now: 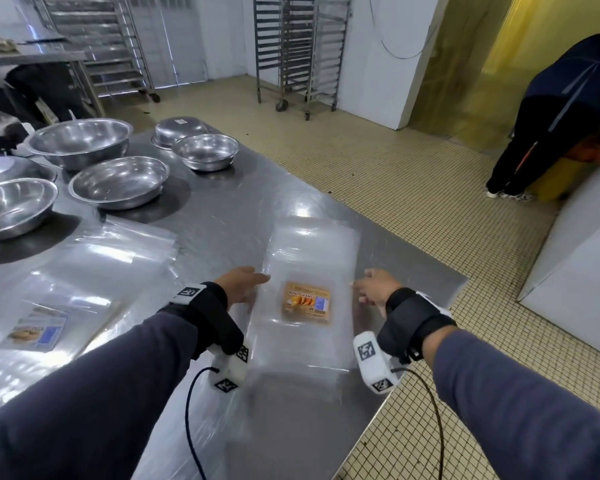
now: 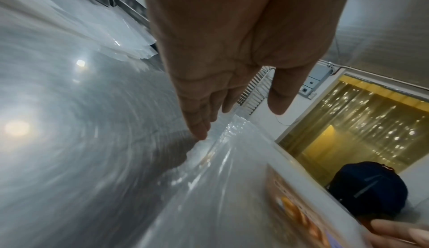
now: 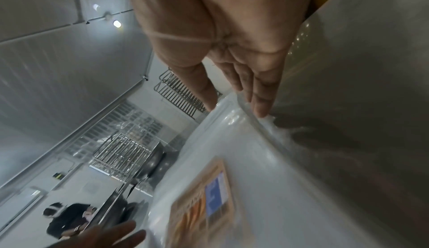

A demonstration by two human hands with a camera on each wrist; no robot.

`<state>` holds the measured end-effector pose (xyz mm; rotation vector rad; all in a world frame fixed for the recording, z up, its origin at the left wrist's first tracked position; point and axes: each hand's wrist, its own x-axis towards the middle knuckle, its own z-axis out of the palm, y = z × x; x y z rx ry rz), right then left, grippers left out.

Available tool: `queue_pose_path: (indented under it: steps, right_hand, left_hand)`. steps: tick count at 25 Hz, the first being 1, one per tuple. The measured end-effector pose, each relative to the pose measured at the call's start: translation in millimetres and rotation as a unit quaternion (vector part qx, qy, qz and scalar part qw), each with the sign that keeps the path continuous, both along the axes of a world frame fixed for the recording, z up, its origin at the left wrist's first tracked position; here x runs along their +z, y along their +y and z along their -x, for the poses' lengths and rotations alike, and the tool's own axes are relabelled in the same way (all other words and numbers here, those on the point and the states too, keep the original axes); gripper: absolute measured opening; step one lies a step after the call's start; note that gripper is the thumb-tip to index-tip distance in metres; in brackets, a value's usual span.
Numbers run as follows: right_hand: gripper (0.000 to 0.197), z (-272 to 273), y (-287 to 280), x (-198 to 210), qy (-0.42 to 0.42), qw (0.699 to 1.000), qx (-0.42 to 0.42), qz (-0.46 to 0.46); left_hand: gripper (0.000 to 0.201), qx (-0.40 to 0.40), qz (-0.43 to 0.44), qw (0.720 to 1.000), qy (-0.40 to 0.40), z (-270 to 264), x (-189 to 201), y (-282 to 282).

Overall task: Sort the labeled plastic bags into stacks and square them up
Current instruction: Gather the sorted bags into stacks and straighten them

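Note:
A stack of clear plastic bags (image 1: 309,265) with an orange label (image 1: 307,302) lies on the steel table (image 1: 222,216) in front of me. My left hand (image 1: 246,285) stands on edge with straight fingers against the stack's left side (image 2: 209,153). My right hand (image 1: 368,289) does the same at the right side, its fingertips (image 3: 261,112) touching the bag edge (image 3: 274,123). Neither hand grips anything. A second, looser pile of bags (image 1: 84,271) with a blue-and-tan label (image 1: 37,330) lies to the left.
Several steel bowls (image 1: 118,181) stand at the back left of the table. The table's right edge (image 1: 430,327) runs close beside my right hand, with tiled floor beyond. A person (image 1: 561,119) bends over at the right. Wheeled racks (image 1: 298,50) stand by the far wall.

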<state>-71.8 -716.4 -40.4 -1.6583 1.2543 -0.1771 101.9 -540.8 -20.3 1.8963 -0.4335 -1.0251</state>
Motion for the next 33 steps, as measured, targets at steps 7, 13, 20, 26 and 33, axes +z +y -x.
queue_pose_path:
  steps: [7,13,20,26,33]
  right_hand:
    - [0.035,-43.2,-53.5,-15.9,0.069,0.997,0.021,0.040]
    - [0.025,-72.8,-81.2,-23.4,0.076,0.996,0.018,0.044]
    - [0.024,-76.2,-94.9,-22.1,0.064,0.995,0.050,0.049]
    - [0.031,-69.0,-89.4,-14.7,0.027,0.997,0.057,0.035]
    - [0.055,-30.1,-56.8,-5.2,0.029,1.000,0.005,-0.001]
  left_hand:
    - [0.045,0.037,0.031,0.999,0.025,-44.8,-28.4,-47.9]
    - [0.044,0.058,0.074,0.995,0.045,-55.9,-38.4,-82.2]
    - [0.044,0.051,0.080,0.995,0.031,-63.8,-32.0,-101.4]
    - [0.050,0.015,0.074,0.997,0.020,-50.8,-27.1,-103.8]
    - [0.026,0.011,0.066,0.997,0.027,-22.5,-8.9,-45.2]
